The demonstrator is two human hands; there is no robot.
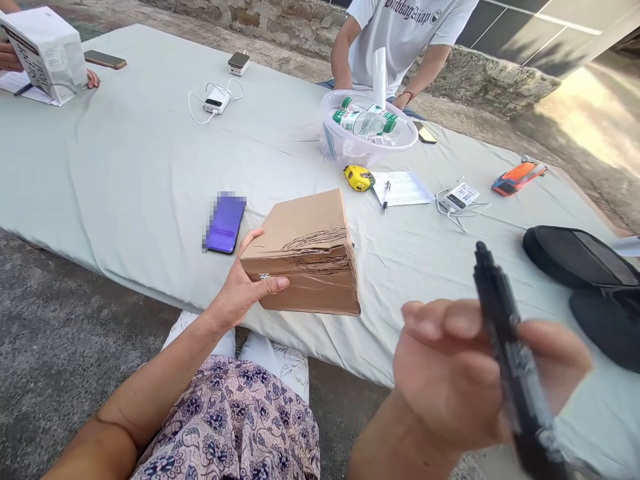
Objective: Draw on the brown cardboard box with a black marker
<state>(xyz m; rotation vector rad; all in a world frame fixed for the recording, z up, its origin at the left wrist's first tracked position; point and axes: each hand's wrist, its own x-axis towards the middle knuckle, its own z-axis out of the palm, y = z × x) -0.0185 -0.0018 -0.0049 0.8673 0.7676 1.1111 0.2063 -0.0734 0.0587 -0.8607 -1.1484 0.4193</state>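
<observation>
A brown cardboard box rests tilted near the front edge of the table, with dark scribbled lines along its edge. My left hand grips its left end, thumb on the near side and fingers on top. Close to the camera, my right hand holds a black pen with its tip pointing up, away from the box. The lower end of the pen is blurred. A purple-screened phone lies just left of the box.
Behind the box are a yellow tape measure, a written sheet and a clear tub of bottles. Power banks, an orange tool and a black case lie rightward. People sit at the far side and far left.
</observation>
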